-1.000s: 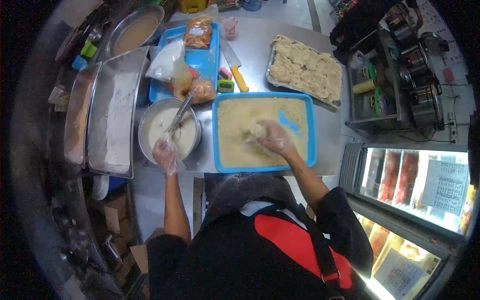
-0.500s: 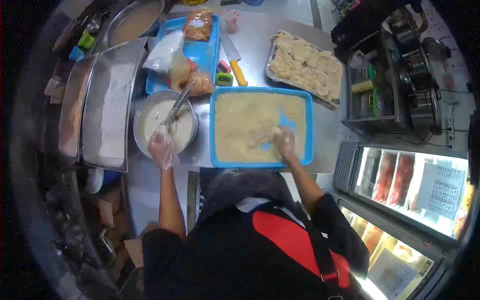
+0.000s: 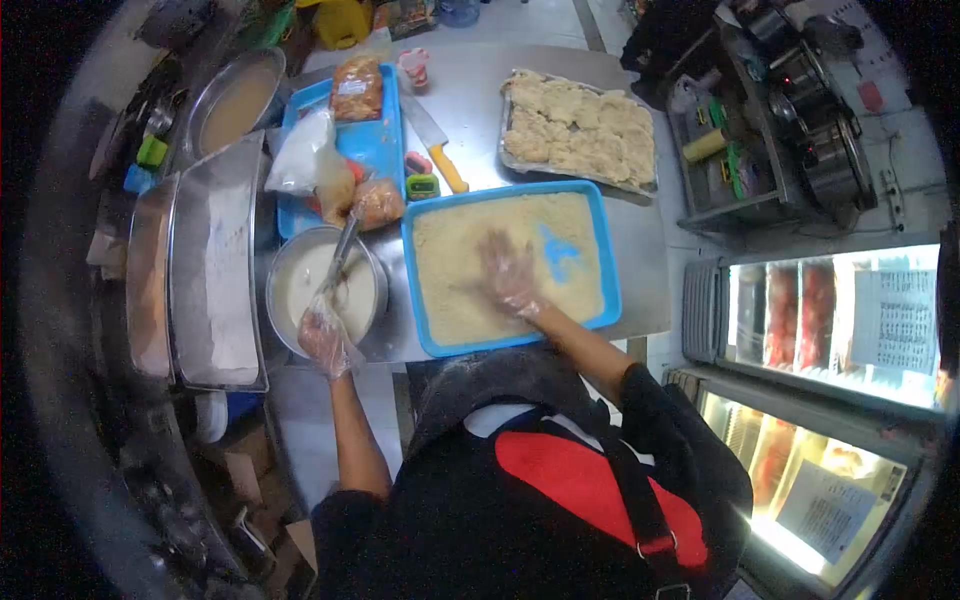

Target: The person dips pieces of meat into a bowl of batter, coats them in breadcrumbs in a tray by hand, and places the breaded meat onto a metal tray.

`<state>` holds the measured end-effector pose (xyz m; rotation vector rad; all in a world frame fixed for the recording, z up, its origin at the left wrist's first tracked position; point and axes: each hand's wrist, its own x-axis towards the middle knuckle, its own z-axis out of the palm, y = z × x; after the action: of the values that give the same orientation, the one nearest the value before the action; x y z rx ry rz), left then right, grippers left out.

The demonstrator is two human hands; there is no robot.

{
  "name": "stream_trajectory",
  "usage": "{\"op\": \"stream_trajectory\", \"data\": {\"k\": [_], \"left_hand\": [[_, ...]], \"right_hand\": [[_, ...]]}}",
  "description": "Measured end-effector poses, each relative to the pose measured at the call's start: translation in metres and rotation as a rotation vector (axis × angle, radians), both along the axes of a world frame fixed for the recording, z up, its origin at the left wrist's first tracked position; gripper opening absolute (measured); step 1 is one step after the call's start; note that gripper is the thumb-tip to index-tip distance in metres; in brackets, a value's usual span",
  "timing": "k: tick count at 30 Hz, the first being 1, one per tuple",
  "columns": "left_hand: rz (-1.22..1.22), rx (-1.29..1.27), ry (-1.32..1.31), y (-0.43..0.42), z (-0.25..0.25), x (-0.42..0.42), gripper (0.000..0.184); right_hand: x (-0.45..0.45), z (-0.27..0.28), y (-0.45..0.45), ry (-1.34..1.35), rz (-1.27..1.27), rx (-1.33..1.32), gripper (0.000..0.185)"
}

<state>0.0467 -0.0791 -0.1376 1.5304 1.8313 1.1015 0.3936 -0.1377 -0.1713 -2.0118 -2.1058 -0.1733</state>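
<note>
My left hand (image 3: 325, 335), in a clear plastic glove, is closed around a long metal utensil (image 3: 343, 252) at the near side of a metal bowl (image 3: 379, 300). The utensil slants over white batter (image 3: 305, 275) towards the far rim; its exact kind is unclear. My right hand (image 3: 510, 270), also gloved, lies with fingers spread on pale crumbs (image 3: 450, 300) in a blue tray (image 3: 414, 300). It is slightly blurred, and I see nothing held in it. Right of it, a patch of blue tray bottom shows through the crumbs.
Behind the crumb tray stands a metal tray of coated pieces (image 3: 580, 130). A yellow-handled knife (image 3: 447, 168) lies beside another blue tray (image 3: 390, 110) with bagged food (image 3: 357, 88). Deep metal pans (image 3: 215, 270) stand at left, lit display fridges (image 3: 830, 330) at right.
My right hand has moved left across the crumbs and opened out flat from a more gathered shape. My left hand stays on the utensil at the bowl. The whole view has shifted slightly.
</note>
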Motion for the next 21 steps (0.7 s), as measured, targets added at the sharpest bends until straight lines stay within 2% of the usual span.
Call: {"op": "stream_trajectory", "data": {"k": [1, 3, 4, 6, 8, 9, 12, 15, 16, 19, 21], "left_hand": [[0.056, -0.019, 0.053, -0.001, 0.017, 0.015, 0.019], [-0.041, 0.074, -0.285, 0.014, -0.046, -0.020, 0.018], [-0.046, 0.044, -0.357, 0.016, -0.049, -0.024, 0.018], [-0.020, 0.009, -0.310, 0.017, -0.050, -0.025, 0.019], [0.051, -0.004, -0.073, 0.010, -0.010, 0.001, 0.019], [0.063, 0.008, -0.047, 0.008, -0.001, 0.005, 0.020], [0.097, 0.047, 0.074, 0.004, 0.024, 0.021, 0.022], [-0.033, 0.139, 0.103, 0.005, -0.007, -0.002, 0.023], [0.002, 0.111, 0.073, 0.004, -0.004, 0.000, 0.022], [0.062, 0.069, -0.064, 0.007, 0.000, 0.009, 0.021], [0.056, 0.099, -0.214, 0.006, -0.004, 0.008, 0.022]], "right_hand": [[0.012, -0.011, 0.003, -0.015, -0.058, 0.010, 0.069], [0.036, -0.029, 0.015, -0.039, -0.152, 0.032, 0.066], [0.042, -0.025, 0.010, -0.030, -0.160, -0.139, 0.063], [0.054, -0.010, 0.008, -0.015, -0.162, -0.470, 0.059], [0.052, 0.034, 0.014, 0.131, -0.160, -0.684, 0.051], [0.051, 0.046, 0.016, 0.203, -0.153, -0.796, 0.047], [0.070, 0.034, -0.003, 0.569, 0.038, -0.552, 0.035], [0.079, 0.056, -0.014, 0.706, 0.029, -0.401, 0.033], [0.072, 0.081, -0.006, 0.621, -0.129, -0.522, 0.029], [0.090, 0.085, 0.003, 0.988, -0.187, -0.676, 0.029], [0.107, 0.077, 0.006, 0.991, -0.166, -0.640, 0.030]]}}
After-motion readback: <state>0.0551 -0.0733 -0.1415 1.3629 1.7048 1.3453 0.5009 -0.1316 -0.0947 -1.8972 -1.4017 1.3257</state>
